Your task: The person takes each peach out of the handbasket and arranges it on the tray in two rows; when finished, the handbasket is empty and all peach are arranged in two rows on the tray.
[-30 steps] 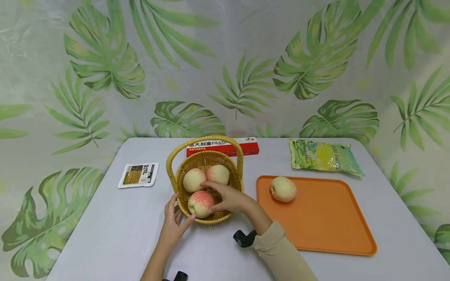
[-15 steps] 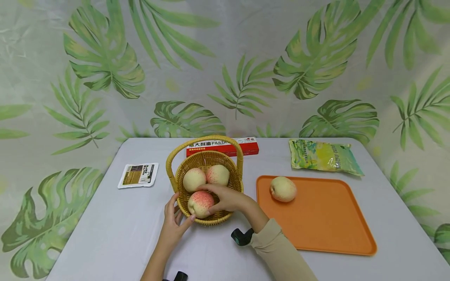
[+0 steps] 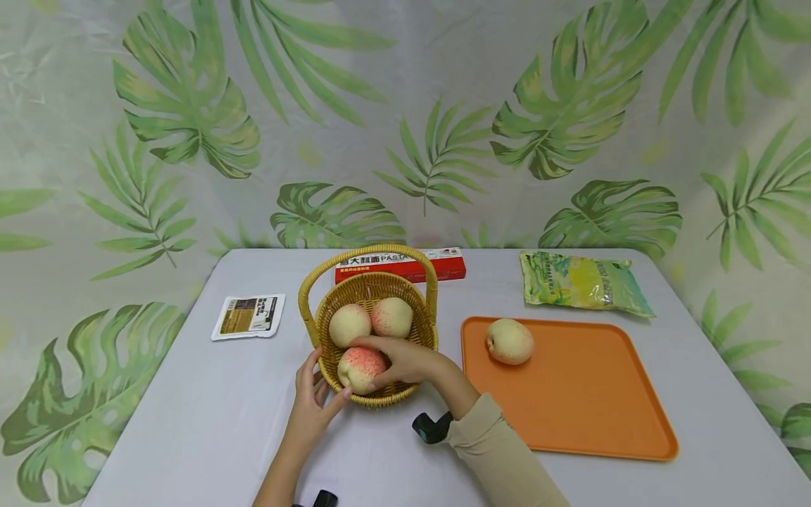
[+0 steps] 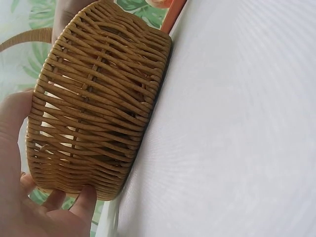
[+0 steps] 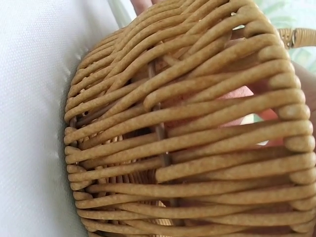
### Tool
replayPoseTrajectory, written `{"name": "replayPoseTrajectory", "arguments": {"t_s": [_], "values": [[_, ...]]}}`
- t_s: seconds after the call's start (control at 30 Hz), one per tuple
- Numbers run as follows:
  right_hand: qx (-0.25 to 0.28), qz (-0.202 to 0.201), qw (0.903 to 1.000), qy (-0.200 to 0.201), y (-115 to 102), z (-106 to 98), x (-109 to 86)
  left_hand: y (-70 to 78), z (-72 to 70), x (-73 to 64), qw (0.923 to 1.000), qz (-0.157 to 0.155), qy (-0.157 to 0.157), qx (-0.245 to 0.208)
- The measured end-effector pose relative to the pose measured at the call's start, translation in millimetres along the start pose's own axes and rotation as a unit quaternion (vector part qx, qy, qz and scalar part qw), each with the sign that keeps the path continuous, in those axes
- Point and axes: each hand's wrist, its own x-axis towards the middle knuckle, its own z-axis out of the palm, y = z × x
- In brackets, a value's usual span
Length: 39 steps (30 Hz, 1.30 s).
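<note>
A woven basket (image 3: 382, 402) with an arched handle stands on the table with three peaches inside. My left hand (image 3: 312, 401) grips its near left side, thumb at the rim; in the left wrist view the fingers of that hand (image 4: 29, 212) curve against the wickerwork. Reaching in from the right, my right hand (image 3: 408, 361) holds the nearest peach (image 3: 357, 370), a red-flushed one, between thumb and fingers. Behind it lie a pale peach (image 3: 348, 325) and a speckled peach (image 3: 393, 317). Wickerwork (image 5: 222, 113) hides most of my right hand in the right wrist view.
An orange tray (image 3: 589, 394) lies to the right, bearing one peach (image 3: 510, 341) at its back left corner. Behind the basket is a red pasta box (image 3: 443, 266). A green-yellow bag (image 3: 583, 283) lies back right, a flat white packet (image 3: 249, 317) to the left.
My right hand has shifted slightly left and closed in around the near peach, its fingers drawing off the pale peach behind. The left hand and basket stay put.
</note>
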Motion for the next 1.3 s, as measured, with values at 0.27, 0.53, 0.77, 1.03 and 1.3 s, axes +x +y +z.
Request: {"name": "replayPoseTrajectory", "arguments": {"t_s": [0.27,0.53,0.77,1.03,1.3], "values": [[-0.016,-0.004,0.9998,0.012,-4.0,1.7,-0.2,-2.9,-1.0,0.1,1.0000,0.007,0.003,0.001],[0.021,-0.008,0.9981,0.057,-3.7,2.2,-2.5,-12.2,-2.6,2.7,1.0000,0.002,0.005,-0.003],[0.048,-0.026,0.9920,0.114,-9.2,1.1,-11.6,-32.8,-3.9,7.1,1.0000,0.002,0.008,-0.004],[0.090,-0.058,0.9763,0.188,-47.8,-13.6,-40.3,-35.0,-4.1,6.9,0.9999,0.002,0.010,-0.003],[0.137,-0.105,0.9409,0.291,-57.4,-42.3,-82.2,-30.9,-4.1,7.3,0.9999,-0.006,0.000,-0.015]]}}
